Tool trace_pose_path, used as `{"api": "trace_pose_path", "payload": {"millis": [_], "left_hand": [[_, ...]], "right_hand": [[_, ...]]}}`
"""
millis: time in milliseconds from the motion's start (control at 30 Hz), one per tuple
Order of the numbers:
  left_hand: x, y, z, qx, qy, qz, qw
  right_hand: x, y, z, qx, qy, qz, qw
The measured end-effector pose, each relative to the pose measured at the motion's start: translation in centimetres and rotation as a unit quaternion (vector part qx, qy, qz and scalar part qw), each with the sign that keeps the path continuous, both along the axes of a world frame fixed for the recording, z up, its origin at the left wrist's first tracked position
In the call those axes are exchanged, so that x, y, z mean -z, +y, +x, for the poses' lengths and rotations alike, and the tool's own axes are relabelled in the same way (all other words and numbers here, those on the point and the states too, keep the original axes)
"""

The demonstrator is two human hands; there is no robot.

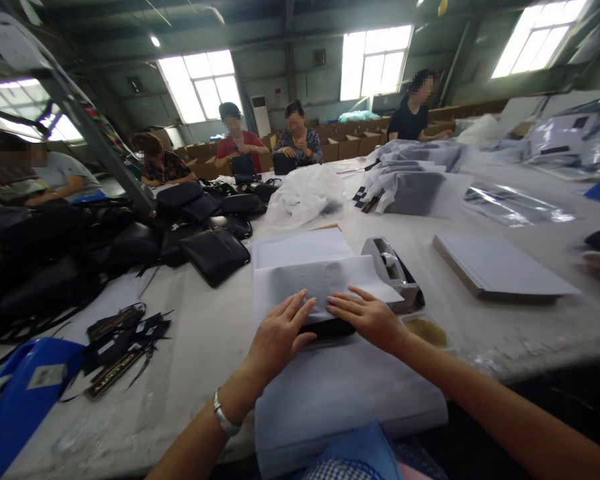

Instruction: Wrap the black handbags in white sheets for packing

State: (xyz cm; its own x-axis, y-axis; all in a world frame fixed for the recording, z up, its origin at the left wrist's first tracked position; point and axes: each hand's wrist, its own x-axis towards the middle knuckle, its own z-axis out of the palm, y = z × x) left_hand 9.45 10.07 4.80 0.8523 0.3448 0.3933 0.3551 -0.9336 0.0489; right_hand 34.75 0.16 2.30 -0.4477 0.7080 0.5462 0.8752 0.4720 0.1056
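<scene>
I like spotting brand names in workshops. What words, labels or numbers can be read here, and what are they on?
Gold lettering on the black strap tags: too blurred to read for certain.
White label on the blue bin: too small to read.
Black-and-white tags by the grey bags: no legible text.
Nothing else carries readable writing.

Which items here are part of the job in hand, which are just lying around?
In hand: left hand, right hand, tissue sheet, black pouch, paper stack.
Lying about: tape dispenser, black bags, grey board, tags.
</scene>
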Motion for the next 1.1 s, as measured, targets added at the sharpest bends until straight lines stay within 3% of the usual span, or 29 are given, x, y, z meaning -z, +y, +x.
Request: {"api": "trace_pose_path", "payload": {"millis": [167,267,367,600,900,1100], "left_hand": [[1.7,-1.0,-0.2,-0.010,0.009,0.021,1.000],[2.6,-1.5,-0.4,-0.008,-0.012,0.022,1.000],[3.1,-1.5,-0.5,-0.009,-0.028,0.015,0.999],[3.3,-1.3,-0.5,-0.005,-0.038,-0.013,0.999],[2.3,-1.6,-0.5,-0.012,-0.018,-0.046,0.999],[-1.1,-1.0,-0.7,-0.014,0.012,-0.181,0.983]], "right_hand": [[-0.6,-3.1,-0.4,0.004,0.051,-0.024,0.998],[-1.2,-6.2,-1.3,0.007,0.129,-0.131,0.983],[-1.2,-8.6,-2.2,0.003,0.177,-0.263,0.948],[0.2,-8.8,-2.9,0.024,0.197,-0.351,0.915],[-1.7,-8.0,-2.6,0.018,0.240,-0.399,0.885],[-4.6,-6.2,-2.4,0.035,0.302,-0.369,0.878]]}}
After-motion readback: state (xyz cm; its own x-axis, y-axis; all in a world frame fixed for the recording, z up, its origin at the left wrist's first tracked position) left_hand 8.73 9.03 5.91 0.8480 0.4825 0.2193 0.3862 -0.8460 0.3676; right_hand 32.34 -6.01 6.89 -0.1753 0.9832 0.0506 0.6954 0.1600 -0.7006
